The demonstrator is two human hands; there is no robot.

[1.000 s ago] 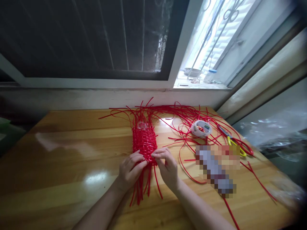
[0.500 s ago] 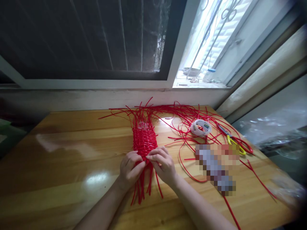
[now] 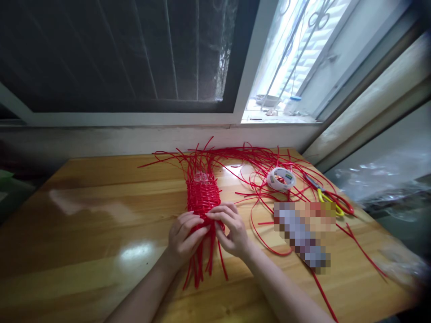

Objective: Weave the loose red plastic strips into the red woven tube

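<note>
A red woven strip basket point(image 3: 203, 197) lies on the wooden table in front of me, with a clear plastic piece point(image 3: 201, 177) showing at its far end. Loose red strips point(image 3: 199, 264) stick out of its near end, and others fan out at the far end. My left hand point(image 3: 185, 235) grips the near left edge, thumb and fingers closed on the weave. My right hand point(image 3: 230, 229) is at the near right side, fingertips bent onto the weave and the thumb on a strip. The exact strip under the fingertips is hidden.
Long red strips point(image 3: 249, 154) trail across the back and right of the table point(image 3: 84, 251). On the right lie a tape roll point(image 3: 273, 183), scissors point(image 3: 325, 195) with red and yellow handles, and a blurred-out item point(image 3: 301, 237). A window point(image 3: 134, 58) stands behind.
My right thumb has moved away from the right fingertips, down along the strips. The left thumb reaches slightly further right. The basket stays in place.
</note>
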